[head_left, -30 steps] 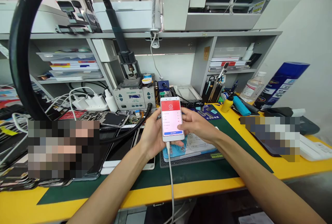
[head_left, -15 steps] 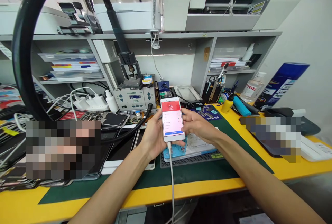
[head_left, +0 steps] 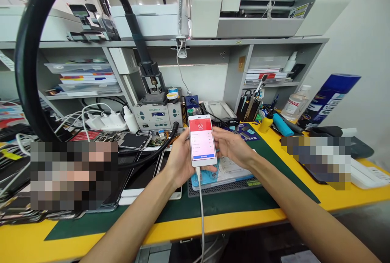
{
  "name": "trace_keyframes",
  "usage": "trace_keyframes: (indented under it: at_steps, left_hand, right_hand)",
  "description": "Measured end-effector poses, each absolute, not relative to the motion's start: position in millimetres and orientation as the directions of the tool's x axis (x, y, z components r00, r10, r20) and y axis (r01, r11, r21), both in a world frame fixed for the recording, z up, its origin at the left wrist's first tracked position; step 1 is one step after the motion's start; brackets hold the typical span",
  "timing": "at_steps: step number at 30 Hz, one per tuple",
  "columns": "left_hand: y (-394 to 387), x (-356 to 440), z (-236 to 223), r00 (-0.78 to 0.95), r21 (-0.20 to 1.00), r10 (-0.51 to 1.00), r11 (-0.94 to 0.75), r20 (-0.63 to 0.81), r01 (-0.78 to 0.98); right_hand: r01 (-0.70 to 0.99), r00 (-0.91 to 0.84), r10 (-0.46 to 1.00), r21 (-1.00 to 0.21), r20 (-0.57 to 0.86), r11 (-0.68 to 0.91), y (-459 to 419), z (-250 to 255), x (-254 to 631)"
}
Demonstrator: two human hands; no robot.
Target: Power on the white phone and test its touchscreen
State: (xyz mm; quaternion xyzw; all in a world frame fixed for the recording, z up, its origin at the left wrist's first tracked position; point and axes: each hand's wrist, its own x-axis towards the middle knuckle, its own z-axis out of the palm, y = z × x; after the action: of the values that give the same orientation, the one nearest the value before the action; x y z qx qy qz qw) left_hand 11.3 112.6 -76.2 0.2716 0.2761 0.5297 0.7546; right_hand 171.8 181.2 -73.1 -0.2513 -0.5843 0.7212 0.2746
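A white smartphone [head_left: 202,140] stands tilted toward me over the mat, its lit screen red at the top with a list below and a blue bar at the bottom. My left hand [head_left: 179,157] is wrapped round its left side and back, with fingertips showing under the lower edge. Along the phone's right edge, my right hand [head_left: 233,146] has its fingers curled against it, partly hidden behind. A white cable [head_left: 201,208] is plugged into the phone's bottom and hangs past the table edge. Beneath lies a blue-and-white packet [head_left: 233,169].
A hot-air station [head_left: 157,115] stands behind, its thick black hose [head_left: 26,52] arching at left. Phones and tablets crowd the left side of the green mat [head_left: 243,202]. A yellow bottle [head_left: 266,124], a blue spray can [head_left: 330,100] and a clear bottle [head_left: 296,104] stand right.
My right thumb has moved off the lower right of the screen to the phone's edge. The phone and my left hand stay nearly in place.
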Motion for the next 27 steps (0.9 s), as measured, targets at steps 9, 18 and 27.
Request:
trace_keyframes:
  at_steps: [9, 18, 27]
  left_hand:
    - [111.8, 11.4, -77.4, 0.274, 0.72, 0.954, 0.274, -0.121, -0.637]
    - [111.4, 12.4, -77.1, 0.284, 0.715, 0.951, 0.283, -0.123, -0.639]
    - [112.2, 12.8, -77.6, 0.277, 0.725, 0.954, 0.272, -0.116, -0.633]
  right_hand:
    - [-0.103, -0.718, 0.695, -0.984, -0.027, -0.145, 181.0, -74.7, 172.8]
    - [-0.107, -0.716, 0.698, -0.986, -0.016, -0.132, 180.2, -74.3, 172.9]
    - [-0.107, -0.707, 0.706, -0.984, -0.024, -0.141, 177.7, -71.4, 171.8]
